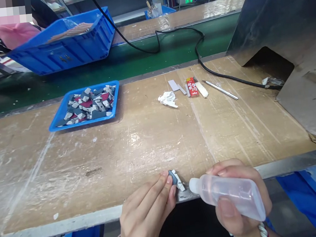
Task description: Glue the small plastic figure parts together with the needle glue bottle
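Observation:
My left hand [146,212] pinches a small grey and white piece [176,180] at the near edge of the wooden workbench [149,141]. My right hand [238,196] is wrapped round a clear plastic squeeze bottle [227,195] holding pinkish liquid. The bottle lies almost level, its white tip pointing left and nearly touching the small piece. A blue tray [60,118] with several grey, red and white pieces sits at the back left of the bench.
A crumpled white tissue [167,99], grey strips [176,86], a red lighter [191,87], a white stick [201,89] and a metal pen-like tool [220,89] lie at the back. A black cable [199,56] crosses the green conveyor [130,59]. A metal machine housing [292,38] stands right. A large blue crate [64,49] sits far left.

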Tool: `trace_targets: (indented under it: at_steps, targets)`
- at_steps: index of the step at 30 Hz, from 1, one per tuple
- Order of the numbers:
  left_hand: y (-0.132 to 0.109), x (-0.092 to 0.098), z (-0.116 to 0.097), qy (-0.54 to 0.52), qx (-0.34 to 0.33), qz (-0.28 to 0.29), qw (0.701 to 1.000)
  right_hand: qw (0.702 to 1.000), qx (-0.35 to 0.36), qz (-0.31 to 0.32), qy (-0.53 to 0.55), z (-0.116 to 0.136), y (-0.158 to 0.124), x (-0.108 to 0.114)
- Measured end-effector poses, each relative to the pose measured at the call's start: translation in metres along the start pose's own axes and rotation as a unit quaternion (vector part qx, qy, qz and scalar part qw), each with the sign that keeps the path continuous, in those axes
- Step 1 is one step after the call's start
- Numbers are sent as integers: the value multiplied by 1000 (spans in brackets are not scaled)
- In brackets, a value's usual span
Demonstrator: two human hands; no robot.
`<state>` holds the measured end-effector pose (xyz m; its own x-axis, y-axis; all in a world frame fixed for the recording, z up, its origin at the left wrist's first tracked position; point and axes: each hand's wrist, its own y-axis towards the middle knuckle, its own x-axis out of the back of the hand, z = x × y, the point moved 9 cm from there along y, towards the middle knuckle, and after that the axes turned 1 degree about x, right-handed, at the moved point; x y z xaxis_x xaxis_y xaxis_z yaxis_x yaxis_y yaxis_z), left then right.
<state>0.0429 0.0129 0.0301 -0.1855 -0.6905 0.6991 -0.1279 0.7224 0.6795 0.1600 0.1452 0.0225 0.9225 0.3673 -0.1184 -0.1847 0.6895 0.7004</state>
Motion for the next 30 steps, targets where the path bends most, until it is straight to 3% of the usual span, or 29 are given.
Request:
trace_targets:
  at_steps: [10, 18, 26, 28, 30]
  targets:
    - [2, 0, 20, -68, 97, -1, 993, 994, -44, 98, 22, -6, -2, -15]
    - [4, -2, 23, -99, 126, 4, 987, 993, -54, 101, 41, -9, -5, -14]
    - [3, -3, 26, -109, 139, 9, 984, 991, 40, 125, 2, 8, -1, -18]
    - [2, -3, 27, -107, 142, 7, 984, 993, 40, 112, -2, 7, 0, -17]
    - [2, -3, 27, -103, 142, 5, 985, 998, 27, 60, -8, 5, 1, -7]
